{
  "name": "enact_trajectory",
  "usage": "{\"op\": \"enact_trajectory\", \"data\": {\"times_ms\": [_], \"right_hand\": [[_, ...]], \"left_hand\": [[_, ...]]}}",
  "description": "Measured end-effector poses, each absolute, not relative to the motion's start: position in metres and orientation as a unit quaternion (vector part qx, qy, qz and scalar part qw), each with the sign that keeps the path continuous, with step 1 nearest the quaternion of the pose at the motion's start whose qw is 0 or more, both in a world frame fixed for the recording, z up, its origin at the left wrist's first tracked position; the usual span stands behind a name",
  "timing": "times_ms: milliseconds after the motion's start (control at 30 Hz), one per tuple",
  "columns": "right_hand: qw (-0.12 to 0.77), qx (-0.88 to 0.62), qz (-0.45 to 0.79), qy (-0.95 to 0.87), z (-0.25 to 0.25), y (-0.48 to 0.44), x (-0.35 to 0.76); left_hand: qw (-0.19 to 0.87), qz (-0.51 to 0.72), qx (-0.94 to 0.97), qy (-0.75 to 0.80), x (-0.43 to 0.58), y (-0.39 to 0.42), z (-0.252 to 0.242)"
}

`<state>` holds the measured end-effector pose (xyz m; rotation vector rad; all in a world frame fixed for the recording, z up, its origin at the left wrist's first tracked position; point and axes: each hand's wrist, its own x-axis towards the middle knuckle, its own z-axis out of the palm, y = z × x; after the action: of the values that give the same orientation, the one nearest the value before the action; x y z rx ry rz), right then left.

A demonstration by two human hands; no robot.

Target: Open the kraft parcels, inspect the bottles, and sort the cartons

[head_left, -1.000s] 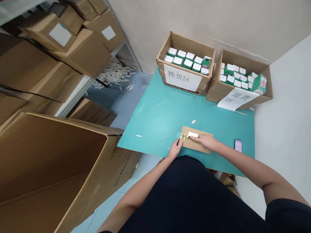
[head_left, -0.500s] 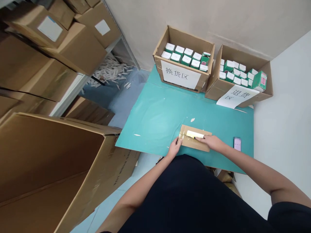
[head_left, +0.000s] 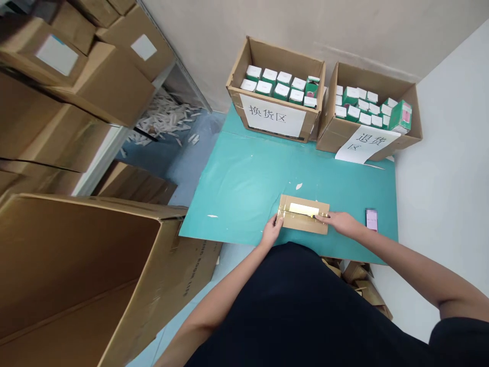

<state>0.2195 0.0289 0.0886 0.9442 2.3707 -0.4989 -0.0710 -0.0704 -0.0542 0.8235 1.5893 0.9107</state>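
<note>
A small brown cardboard box (head_left: 301, 223) with a white label and shiny tape lies near the front edge of the green table. At its left end my left hand (head_left: 272, 229) grips the edge, fingers bent around the corner. My right hand (head_left: 336, 222) is closed on a small yellow and black cutter (head_left: 314, 216), whose tip rests over the tape line, below the label. The cutter's handle is mostly hidden by my fingers.
Two open cartons (head_left: 275, 114) (head_left: 328, 137) with green-and-white boxes stand at the table's back. A phone (head_left: 371, 219) lies on the right of the green table (head_left: 237, 178). A large open carton (head_left: 191, 265) stands at left, before shelves of boxes (head_left: 126, 92).
My right hand and the cutter have moved to the right along the small box. My left hand stays at its left end. The whole view has shifted slightly.
</note>
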Motion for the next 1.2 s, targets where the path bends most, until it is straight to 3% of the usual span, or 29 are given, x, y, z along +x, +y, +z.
{"op": "enact_trajectory", "data": {"times_ms": [1067,1200], "right_hand": [[0.284,0.447,-0.135,0.837,0.115,-0.019,0.315],[0.198,0.552,-0.21,0.782,0.103,-0.043,0.332]], "left_hand": [[0.505,0.353,0.376,0.692,-0.071,-0.072,-0.056],[0.483,0.325,0.425,0.694,-0.082,-0.07,-0.054]]}}
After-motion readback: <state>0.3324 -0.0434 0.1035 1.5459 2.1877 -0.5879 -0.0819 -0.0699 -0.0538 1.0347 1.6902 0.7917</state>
